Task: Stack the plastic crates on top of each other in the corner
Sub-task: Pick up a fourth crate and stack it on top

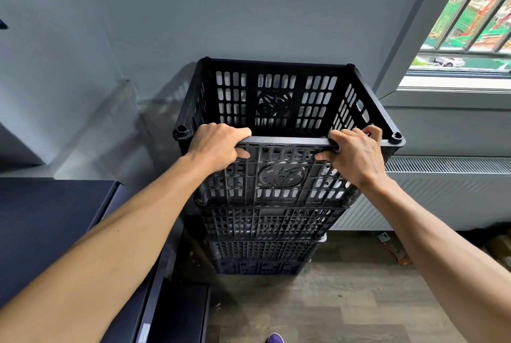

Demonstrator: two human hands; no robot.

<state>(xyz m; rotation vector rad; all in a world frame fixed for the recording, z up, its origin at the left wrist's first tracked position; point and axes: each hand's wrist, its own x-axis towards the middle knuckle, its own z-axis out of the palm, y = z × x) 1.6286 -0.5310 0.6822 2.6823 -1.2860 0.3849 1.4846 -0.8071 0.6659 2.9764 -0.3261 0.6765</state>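
Top black slotted plastic crate (279, 99) sits atop stack of matching black crates (265, 234) against grey wall (110, 24), nothing visible inside. Left hand (218, 146), right hand (356, 154): fingers curled over near rim, thumbs underneath.

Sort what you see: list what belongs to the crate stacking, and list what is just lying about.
Part of the job: top crate, gripped at its near rim by the left hand and right hand; stacked crates beneath it.

Just lying about: dark cabinet at left; radiator under the window; scrap near the radiator; purple shoe tip.
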